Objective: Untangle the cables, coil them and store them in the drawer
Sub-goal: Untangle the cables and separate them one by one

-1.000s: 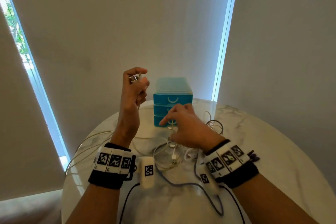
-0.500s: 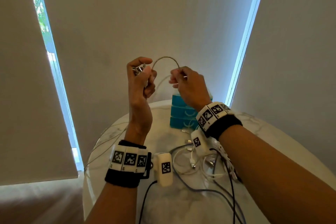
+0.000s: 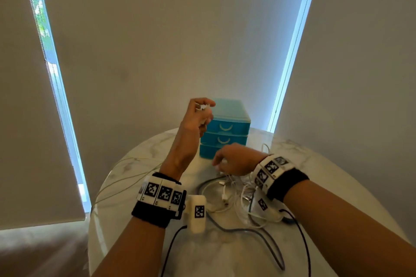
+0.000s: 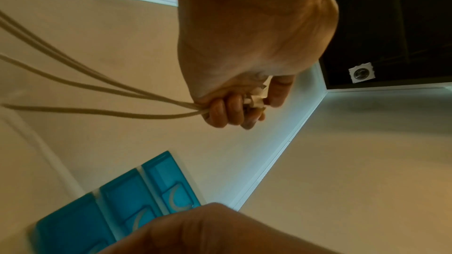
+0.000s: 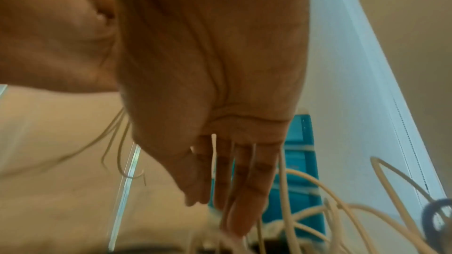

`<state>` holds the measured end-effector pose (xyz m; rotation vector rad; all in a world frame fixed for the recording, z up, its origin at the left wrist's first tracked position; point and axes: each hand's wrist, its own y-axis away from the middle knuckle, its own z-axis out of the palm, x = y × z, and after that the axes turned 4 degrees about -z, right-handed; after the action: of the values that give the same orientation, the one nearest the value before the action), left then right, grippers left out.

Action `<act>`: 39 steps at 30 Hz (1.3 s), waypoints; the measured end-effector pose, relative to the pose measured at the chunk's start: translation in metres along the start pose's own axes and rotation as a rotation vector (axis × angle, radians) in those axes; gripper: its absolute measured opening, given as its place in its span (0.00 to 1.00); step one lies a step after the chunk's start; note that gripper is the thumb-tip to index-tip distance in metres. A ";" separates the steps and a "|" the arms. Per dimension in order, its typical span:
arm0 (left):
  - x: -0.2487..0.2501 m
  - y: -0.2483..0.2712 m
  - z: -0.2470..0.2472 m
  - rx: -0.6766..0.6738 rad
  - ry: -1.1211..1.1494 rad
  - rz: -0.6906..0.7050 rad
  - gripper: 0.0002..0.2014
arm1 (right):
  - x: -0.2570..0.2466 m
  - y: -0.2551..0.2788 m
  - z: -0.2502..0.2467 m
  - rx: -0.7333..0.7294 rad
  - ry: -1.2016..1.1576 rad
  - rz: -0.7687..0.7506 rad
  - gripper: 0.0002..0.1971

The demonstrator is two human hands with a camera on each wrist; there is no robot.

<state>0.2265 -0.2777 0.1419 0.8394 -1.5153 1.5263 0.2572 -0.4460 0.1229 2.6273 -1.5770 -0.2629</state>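
My left hand point(image 3: 203, 109) is raised in front of the blue three-drawer unit point(image 3: 227, 127). In the left wrist view the left hand point(image 4: 254, 103) grips several strands of a thin beige cable point(image 4: 97, 86) and pinches its white connectors point(image 4: 255, 99). All the drawers look closed. My right hand point(image 3: 219, 163) is low over the tangle of white and grey cables point(image 3: 231, 193) on the table. In the right wrist view the right hand point(image 5: 232, 196) has straight fingers reaching down to the white cables point(image 5: 347, 211); the picture is blurred.
The round marble table point(image 3: 319, 177) stands against grey blinds. Loops of the thin beige cable point(image 3: 126, 179) hang over its left rim. A dark grey cable point(image 3: 254, 231) curves across the near part of the table. Black wrist-camera leads run toward me.
Half a second ago my right hand was up beside the left, pinching a loop of the beige cable. It has let go and dropped to the pile; the left hand keeps its grip.
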 end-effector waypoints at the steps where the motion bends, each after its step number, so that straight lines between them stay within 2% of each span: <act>1: -0.004 -0.001 0.003 -0.012 -0.015 -0.052 0.12 | 0.005 -0.004 0.009 0.014 0.064 0.034 0.13; 4: -0.010 -0.002 0.007 -0.022 -0.048 -0.142 0.11 | 0.012 -0.015 0.027 0.019 0.218 0.075 0.08; 6: -0.015 -0.005 0.006 -0.011 -0.061 -0.162 0.11 | 0.015 -0.021 0.034 0.025 0.274 0.085 0.10; 8: -0.019 -0.007 0.005 0.013 -0.063 -0.174 0.10 | 0.016 -0.022 0.035 0.063 0.233 0.073 0.08; 10: -0.023 -0.007 0.004 0.037 -0.059 -0.185 0.10 | 0.017 -0.021 0.026 0.162 0.039 0.047 0.04; 12: -0.026 -0.007 0.003 0.051 -0.052 -0.193 0.10 | 0.018 -0.013 0.003 0.381 -0.252 0.046 0.05; 14: -0.027 -0.007 0.003 0.051 -0.033 -0.191 0.11 | 0.019 0.002 -0.025 0.713 -0.529 0.061 0.06; 16: -0.025 -0.007 0.004 0.049 -0.020 -0.182 0.12 | 0.022 0.016 -0.052 0.902 -0.755 0.073 0.07; 18: -0.023 -0.006 0.008 0.041 -0.018 -0.166 0.12 | 0.024 0.030 -0.077 1.016 -0.849 0.040 0.07; 20: -0.023 -0.004 0.010 0.021 -0.025 -0.148 0.13 | 0.021 0.044 -0.097 1.277 -0.953 -0.039 0.07; 21: -0.024 -0.003 0.011 0.006 -0.029 -0.141 0.13 | 0.020 0.052 -0.105 1.361 -1.035 -0.092 0.08; 22: -0.024 -0.003 0.012 -0.006 -0.024 -0.134 0.14 | 0.015 0.060 -0.109 1.345 -1.099 -0.135 0.10; 25: -0.019 0.002 0.016 -0.027 -0.009 -0.103 0.15 | -0.001 0.074 -0.085 1.036 -1.045 -0.121 0.13; 26: -0.019 0.002 0.017 -0.031 -0.030 -0.089 0.14 | -0.001 0.076 -0.070 1.027 -1.029 -0.096 0.13; 28: -0.022 0.003 0.017 -0.041 -0.079 -0.070 0.13 | 0.003 0.082 -0.042 1.096 -1.156 -0.075 0.13; 31: -0.030 0.001 0.014 -0.109 -0.162 -0.083 0.10 | 0.014 0.090 -0.006 1.064 -1.576 -0.064 0.11; 33: -0.031 0.003 0.016 -0.189 -0.203 -0.087 0.09 | 0.020 0.093 0.015 1.023 -1.761 -0.075 0.11; 36: -0.030 0.007 0.024 -0.306 -0.307 -0.082 0.10 | 0.024 0.097 0.030 0.968 -1.863 -0.103 0.14; 39: -0.033 0.009 0.030 -0.336 -0.411 -0.026 0.09 | 0.024 0.101 0.036 0.954 -1.838 -0.149 0.14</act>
<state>0.2314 -0.3099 0.1100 1.0047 -1.9797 1.0745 0.1744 -0.5140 0.0998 2.8126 -1.8137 -3.3591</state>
